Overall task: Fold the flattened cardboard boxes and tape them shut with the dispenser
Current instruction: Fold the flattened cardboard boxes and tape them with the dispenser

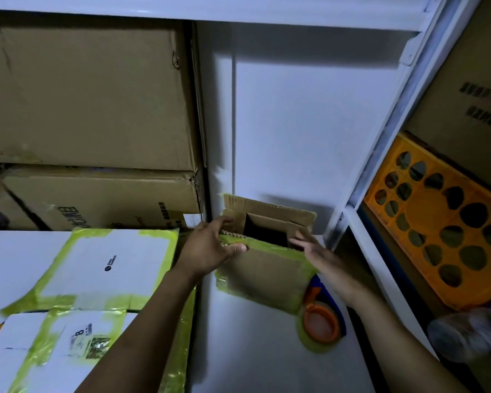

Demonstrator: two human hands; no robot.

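Hands at cardboard box [262,276]: left [210,248] in a pinch on its rim, right [315,251] flat, fingers straight.

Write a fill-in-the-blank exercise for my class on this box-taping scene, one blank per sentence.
1. The top of the small brown box is ____.
2. The left hand grips the box's rim, while the right hand, fingers straight, holds ____.
3. The tape dispenser lies on the box's ____ side, partly under a forearm.
4. The crate on the rack is coloured ____.

Missing words: open; nothing; right; orange.
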